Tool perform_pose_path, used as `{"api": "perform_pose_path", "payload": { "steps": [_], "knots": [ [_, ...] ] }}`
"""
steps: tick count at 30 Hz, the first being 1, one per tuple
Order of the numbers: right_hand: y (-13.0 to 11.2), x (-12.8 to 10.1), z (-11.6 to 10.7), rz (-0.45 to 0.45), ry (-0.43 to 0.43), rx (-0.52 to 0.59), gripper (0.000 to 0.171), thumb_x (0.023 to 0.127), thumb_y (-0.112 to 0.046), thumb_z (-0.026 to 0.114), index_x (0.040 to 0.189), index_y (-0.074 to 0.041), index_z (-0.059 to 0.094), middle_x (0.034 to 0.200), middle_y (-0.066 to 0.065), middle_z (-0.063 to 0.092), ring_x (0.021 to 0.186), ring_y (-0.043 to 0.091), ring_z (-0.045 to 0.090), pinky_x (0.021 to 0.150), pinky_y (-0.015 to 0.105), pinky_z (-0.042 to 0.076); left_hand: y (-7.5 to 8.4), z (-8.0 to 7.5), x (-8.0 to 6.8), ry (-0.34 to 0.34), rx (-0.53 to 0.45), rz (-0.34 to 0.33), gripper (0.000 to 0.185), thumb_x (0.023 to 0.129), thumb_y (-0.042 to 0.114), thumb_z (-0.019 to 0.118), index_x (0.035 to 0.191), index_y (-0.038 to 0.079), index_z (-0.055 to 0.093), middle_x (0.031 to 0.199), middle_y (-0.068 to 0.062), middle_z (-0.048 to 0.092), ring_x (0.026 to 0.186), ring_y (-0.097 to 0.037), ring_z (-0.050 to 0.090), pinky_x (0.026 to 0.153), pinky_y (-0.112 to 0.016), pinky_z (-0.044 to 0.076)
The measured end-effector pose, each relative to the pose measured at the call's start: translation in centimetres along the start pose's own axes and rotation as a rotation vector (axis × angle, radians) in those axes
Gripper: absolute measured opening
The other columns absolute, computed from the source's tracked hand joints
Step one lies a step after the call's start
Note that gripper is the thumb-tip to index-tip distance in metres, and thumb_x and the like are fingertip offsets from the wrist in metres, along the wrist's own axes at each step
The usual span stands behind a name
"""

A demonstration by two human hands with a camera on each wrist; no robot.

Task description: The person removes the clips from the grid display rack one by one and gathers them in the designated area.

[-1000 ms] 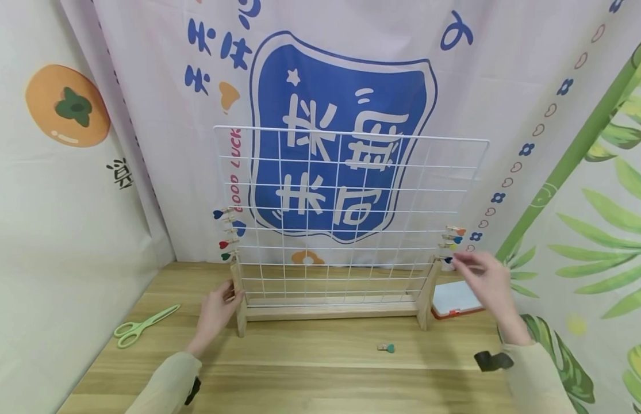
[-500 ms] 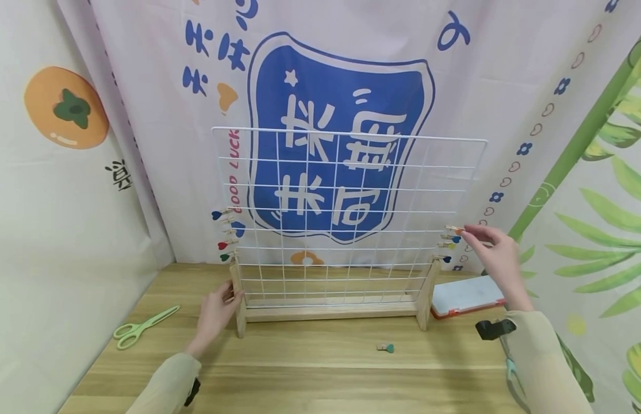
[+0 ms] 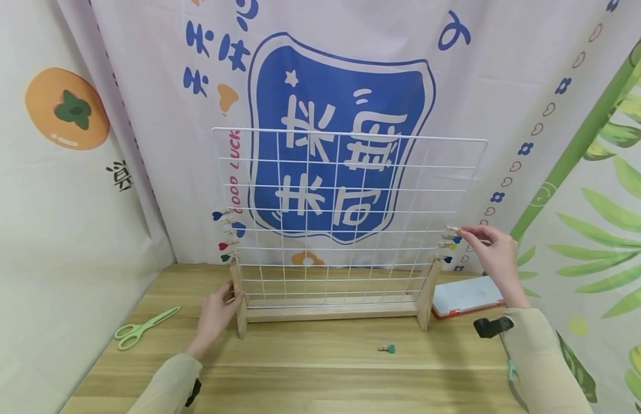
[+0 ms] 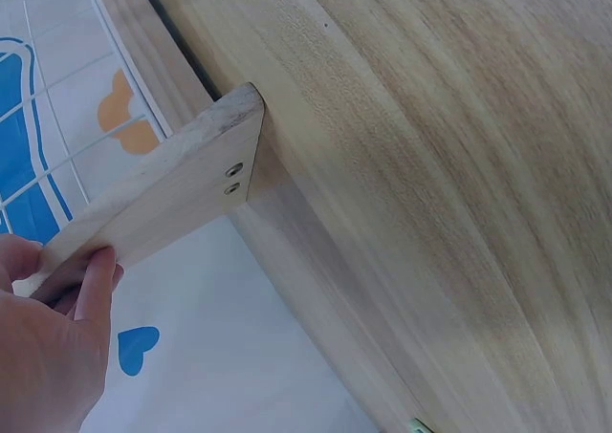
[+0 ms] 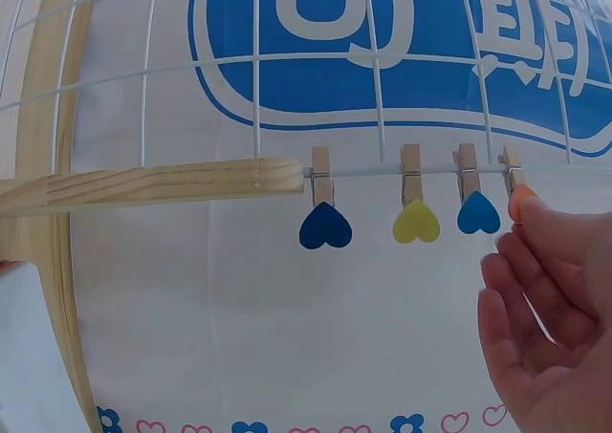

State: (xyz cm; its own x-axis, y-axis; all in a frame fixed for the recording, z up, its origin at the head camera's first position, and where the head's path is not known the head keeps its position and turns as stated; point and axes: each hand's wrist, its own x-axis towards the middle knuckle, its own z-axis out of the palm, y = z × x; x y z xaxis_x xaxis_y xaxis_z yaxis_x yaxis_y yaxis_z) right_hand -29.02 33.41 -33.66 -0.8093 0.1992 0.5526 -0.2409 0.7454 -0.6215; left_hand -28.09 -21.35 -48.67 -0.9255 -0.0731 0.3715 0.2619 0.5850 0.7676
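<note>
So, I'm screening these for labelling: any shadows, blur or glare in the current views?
Head view: a soft shadow darkens the table near the right sleeve; left wrist view: the wooden upright looks crisp, without strong glare; right wrist view: greyish light, yet the yellow heart has clear edges.

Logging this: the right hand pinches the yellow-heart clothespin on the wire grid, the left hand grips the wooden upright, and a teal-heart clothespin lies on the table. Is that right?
Not yellow: the right hand pinches the orange-heart clothespin, as the right wrist view shows. The rest stands: the left hand grips the wooden upright, and a teal-heart clothespin lies on the table.
</note>
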Motion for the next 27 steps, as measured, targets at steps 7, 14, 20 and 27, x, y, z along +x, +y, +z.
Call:
{"api": "perform_pose_path", "payload": {
  "steps": [7,14,20,27],
  "knots": [
    [0.0,0.0,-0.1,-0.008,0.046,0.021,0.03,0.088,-0.035,0.063,0.102,-0.009,0.069,0.089,-0.014,0.067,0.075,-0.017,0.052,0.059,0.003,0.044,0.1,0.0,0.1,0.0,-0.004,-0.006,0.036,0.09,0.006,0.06,0.122,-0.01,0.055,0.114,-0.031,0.062,0.102,-0.04,0.064,0.082,-0.038,0.058],
    [0.3,-0.2,-1.0,0.059,0.066,0.067,0.036,0.087,-0.039,0.063,0.106,-0.009,0.068,0.086,-0.027,0.063,0.077,-0.015,0.054,0.064,0.001,0.045,0.2,0.0,0.2,-0.006,-0.004,0.0,0.036,0.09,0.006,0.059,0.121,-0.011,0.054,0.115,-0.033,0.061,0.102,-0.041,0.064,0.082,-0.04,0.058],
    [0.4,-1.5,-1.9,0.087,0.031,0.083,0.038,0.087,-0.037,0.063,0.111,-0.008,0.066,0.088,-0.034,0.058,0.081,-0.016,0.054,0.07,-0.002,0.044,0.3,-0.1,0.2,-0.008,-0.004,0.009,0.035,0.091,0.006,0.059,0.121,-0.011,0.054,0.115,-0.033,0.061,0.102,-0.041,0.064,0.082,-0.04,0.058],
    [1.1,-3.8,-1.7,0.093,-0.003,0.049,0.037,0.088,-0.038,0.062,0.112,-0.01,0.065,0.091,-0.034,0.058,0.082,-0.02,0.053,0.074,-0.004,0.042,0.1,-0.1,0.1,-0.004,0.001,0.02,0.035,0.09,0.005,0.059,0.12,-0.011,0.055,0.114,-0.032,0.062,0.101,-0.041,0.065,0.081,-0.04,0.058]
  ]
}}
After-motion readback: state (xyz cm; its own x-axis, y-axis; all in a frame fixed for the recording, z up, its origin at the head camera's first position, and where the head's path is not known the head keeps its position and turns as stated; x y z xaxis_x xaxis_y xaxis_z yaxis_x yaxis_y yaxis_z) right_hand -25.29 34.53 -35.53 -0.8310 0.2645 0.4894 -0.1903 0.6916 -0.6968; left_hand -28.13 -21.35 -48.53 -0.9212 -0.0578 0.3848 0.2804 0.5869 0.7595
